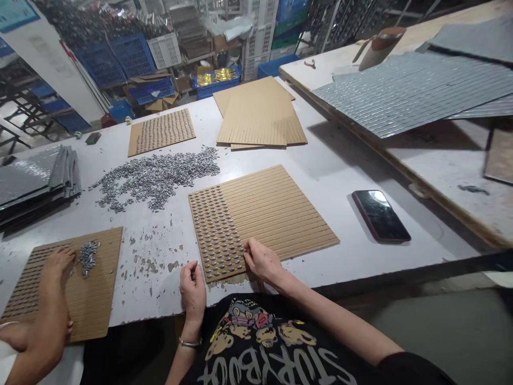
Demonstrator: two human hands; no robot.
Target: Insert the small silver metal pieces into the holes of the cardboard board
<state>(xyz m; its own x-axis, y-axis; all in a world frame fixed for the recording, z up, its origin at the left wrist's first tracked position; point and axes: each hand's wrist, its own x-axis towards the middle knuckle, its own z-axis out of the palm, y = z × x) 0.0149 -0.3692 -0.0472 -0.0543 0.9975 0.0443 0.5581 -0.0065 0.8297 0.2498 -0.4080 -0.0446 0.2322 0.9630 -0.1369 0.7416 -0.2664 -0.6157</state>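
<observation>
In front of me lies a grooved cardboard sheet [280, 208]. Rows of small grey oval metal pieces [216, 230] sit in the grooves over its left part. At the edge of these rows my right hand [262, 261] is closed in a pinch, its fingertips touching the sheet near the front. Whatever it pinches is hidden. My left hand [192, 291] is just off the sheet's left front corner, fingers curled in; I cannot see what is inside them. Beyond the sheet, a loose pile of the same metal pieces [156, 176] is spread on the white table [160, 299].
On the left, a co-worker's hand [58, 264] works on another cardboard sheet [98, 299]. A filled sheet [162, 131] and stacked sheets [256, 115] lie farther back. A phone [380, 215] lies right; silver panels [417, 91] overhang the side table. Grey packs [36, 179] stand far left.
</observation>
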